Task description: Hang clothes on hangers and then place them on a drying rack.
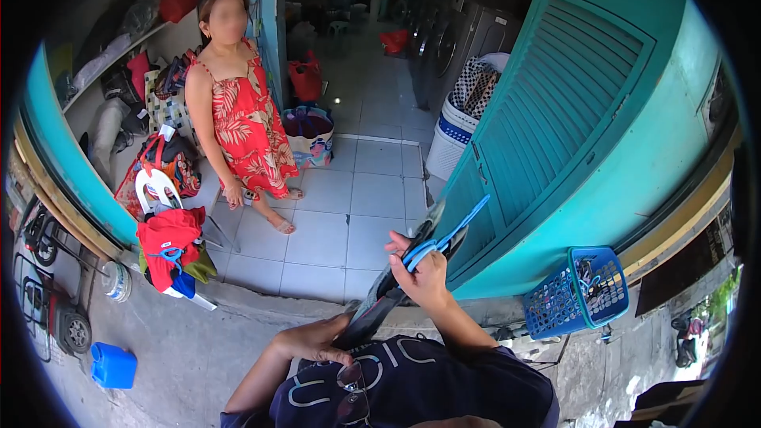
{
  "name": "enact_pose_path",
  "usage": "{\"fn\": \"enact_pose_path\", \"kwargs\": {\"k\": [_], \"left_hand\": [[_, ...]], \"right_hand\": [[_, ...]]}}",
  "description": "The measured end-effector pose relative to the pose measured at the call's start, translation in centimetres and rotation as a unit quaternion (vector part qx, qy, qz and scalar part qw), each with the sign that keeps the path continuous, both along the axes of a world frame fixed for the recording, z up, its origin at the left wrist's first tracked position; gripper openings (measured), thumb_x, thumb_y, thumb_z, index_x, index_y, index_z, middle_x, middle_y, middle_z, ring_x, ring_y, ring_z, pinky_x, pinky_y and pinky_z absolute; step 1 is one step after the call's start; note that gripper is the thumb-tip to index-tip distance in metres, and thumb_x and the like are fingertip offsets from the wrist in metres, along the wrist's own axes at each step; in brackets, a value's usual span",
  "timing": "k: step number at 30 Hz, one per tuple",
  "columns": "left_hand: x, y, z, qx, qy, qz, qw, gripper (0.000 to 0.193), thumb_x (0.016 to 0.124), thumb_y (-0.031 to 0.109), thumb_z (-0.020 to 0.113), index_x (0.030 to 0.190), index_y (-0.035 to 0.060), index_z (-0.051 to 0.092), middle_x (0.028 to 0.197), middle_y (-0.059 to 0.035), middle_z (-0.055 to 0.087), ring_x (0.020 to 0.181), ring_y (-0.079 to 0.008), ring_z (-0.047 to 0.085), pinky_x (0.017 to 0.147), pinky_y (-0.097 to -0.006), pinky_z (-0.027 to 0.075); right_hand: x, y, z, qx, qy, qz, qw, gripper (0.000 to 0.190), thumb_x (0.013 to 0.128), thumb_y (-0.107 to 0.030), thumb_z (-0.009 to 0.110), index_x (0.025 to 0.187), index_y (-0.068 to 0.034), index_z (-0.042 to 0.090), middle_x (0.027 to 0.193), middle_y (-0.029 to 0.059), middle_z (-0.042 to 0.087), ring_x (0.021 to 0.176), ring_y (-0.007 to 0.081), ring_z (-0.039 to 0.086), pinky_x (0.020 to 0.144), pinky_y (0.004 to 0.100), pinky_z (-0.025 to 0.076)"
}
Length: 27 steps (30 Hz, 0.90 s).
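Observation:
My right hand is raised in front of my chest, its fingers around a blue plastic clothes hanger. A dark garment is on the hanger, seen nearly edge-on, and slants down toward my body. Lower down, my left hand holds the cloth near my shirt, with the thumb on the near side and the fingertips partly hidden by the fabric. A pair of sunglasses hangs on the front of my navy shirt.
A person in a red dress stands on the tiled floor. A white plastic chair bears red clothes and another blue hanger. A blue basket stands right, below a teal louvred door. A blue jug sits left.

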State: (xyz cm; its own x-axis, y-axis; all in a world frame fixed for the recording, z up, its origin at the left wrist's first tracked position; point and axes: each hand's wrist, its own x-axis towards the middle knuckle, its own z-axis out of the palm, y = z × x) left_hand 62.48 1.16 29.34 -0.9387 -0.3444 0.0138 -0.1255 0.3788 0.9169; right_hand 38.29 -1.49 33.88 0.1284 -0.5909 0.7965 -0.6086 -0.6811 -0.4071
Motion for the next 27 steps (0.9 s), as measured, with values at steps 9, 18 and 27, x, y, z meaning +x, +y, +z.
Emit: {"fn": "enact_pose_path", "kwargs": {"k": [9,18,27], "left_hand": [[0.4,-7.9,3.6,0.024,0.074,0.184,0.98,0.074,0.091,0.058,0.035,0.133,-0.0028,0.036,0.125,-0.0194,0.049,0.119,-0.0275,0.045,0.1,-0.0326,0.033],[3.4,-11.7,5.4,-0.186,0.028,0.162,0.969,0.026,0.092,0.025,0.049,0.097,0.0004,0.055,0.081,-0.023,0.059,0.077,-0.0407,0.058,0.068,-0.0419,0.045],[3.9,-12.9,6.2,-0.235,0.05,0.181,0.954,0.03,0.092,0.032,0.049,0.115,0.0128,0.053,0.078,-0.0179,0.063,0.071,-0.0362,0.062,0.062,-0.0434,0.048]], "right_hand": [[4.1,-3.8,3.2,-0.071,0.023,-0.029,0.997,0.036,0.075,-0.001,0.067,0.11,0.001,0.06,0.079,0.009,0.067,0.064,0.0153,0.065,0.058,0.0246,0.05],[8.1,-4.6,4.4,-0.07,-0.029,-0.15,0.986,0.035,0.071,-0.008,0.072,0.104,-0.003,0.063,0.078,0.0069,0.068,0.061,0.0173,0.064,0.057,0.028,0.049],[8.7,-4.5,4.1,-0.071,0.028,-0.192,0.978,0.023,0.068,-0.005,0.072,0.089,-0.003,0.064,0.087,0.0094,0.068,0.071,0.0236,0.065,0.063,0.0303,0.05]]}}
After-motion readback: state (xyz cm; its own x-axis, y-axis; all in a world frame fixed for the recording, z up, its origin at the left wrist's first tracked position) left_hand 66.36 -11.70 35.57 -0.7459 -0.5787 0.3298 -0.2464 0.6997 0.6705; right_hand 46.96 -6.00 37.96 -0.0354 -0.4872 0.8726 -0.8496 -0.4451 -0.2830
